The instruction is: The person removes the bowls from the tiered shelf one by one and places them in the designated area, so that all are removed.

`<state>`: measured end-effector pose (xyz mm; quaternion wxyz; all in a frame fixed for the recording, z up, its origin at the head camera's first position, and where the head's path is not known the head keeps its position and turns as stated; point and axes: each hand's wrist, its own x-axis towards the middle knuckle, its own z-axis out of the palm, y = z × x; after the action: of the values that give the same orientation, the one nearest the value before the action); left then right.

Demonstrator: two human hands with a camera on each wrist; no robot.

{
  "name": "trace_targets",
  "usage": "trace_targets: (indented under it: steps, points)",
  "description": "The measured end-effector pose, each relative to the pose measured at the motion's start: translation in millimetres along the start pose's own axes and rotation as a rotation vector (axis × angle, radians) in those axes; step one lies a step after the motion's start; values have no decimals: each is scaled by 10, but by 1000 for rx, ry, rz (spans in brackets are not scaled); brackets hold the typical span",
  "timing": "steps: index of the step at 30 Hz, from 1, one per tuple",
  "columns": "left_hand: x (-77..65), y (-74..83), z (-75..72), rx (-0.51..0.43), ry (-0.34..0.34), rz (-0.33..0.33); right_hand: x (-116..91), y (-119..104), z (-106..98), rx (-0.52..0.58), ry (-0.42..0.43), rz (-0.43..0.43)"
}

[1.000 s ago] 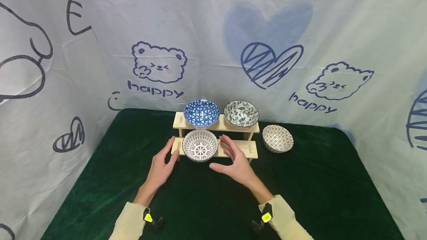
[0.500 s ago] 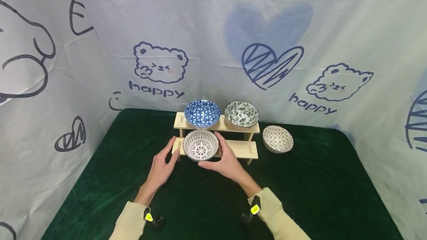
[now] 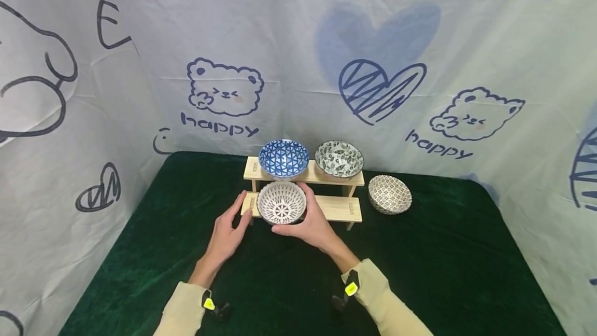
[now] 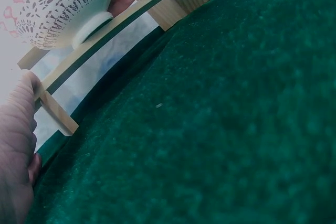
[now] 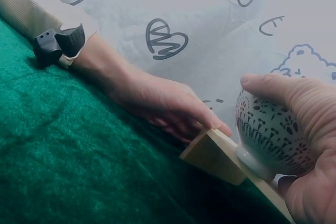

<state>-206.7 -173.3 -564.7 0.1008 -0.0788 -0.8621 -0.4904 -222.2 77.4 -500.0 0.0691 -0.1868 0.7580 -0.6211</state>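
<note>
First, at left, the left hand pinches the left end of the lower wooden shelf, its grip spanning the board from thumb in front to forefinger behind. Next, the white bowl, marked with dark petal shapes, stands on that shelf, its foot touching the board; behind it, a blue bowl sits on the upper wooden shelf. The right hand has its grip pinching the white bowl's right side, thumb in front. Farther right, a leaf-patterned bowl occupies the upper shelf's right end; rightmost, a lattice-patterned bowl stands just beside the shelves on the green-covered counter.
</note>
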Motion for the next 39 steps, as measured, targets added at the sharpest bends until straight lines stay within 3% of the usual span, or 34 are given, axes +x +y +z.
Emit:
trace_targets:
  steps: [10, 18, 25, 39]
  points:
    - [2, -13, -7, 2, 9, 3, 21, 32, 6, -25, 19, -10]
    - [15, -9, -4, 9, 20, 12, 34, 45, 35, -59, 84, -12]
    - [8, -4, 2, 13, 10, 1, 10, 51, 48, -26, 111, 9]
    - [1, 8, 0, 16, 6, -3, -10, 32, 18, 13, 112, -40]
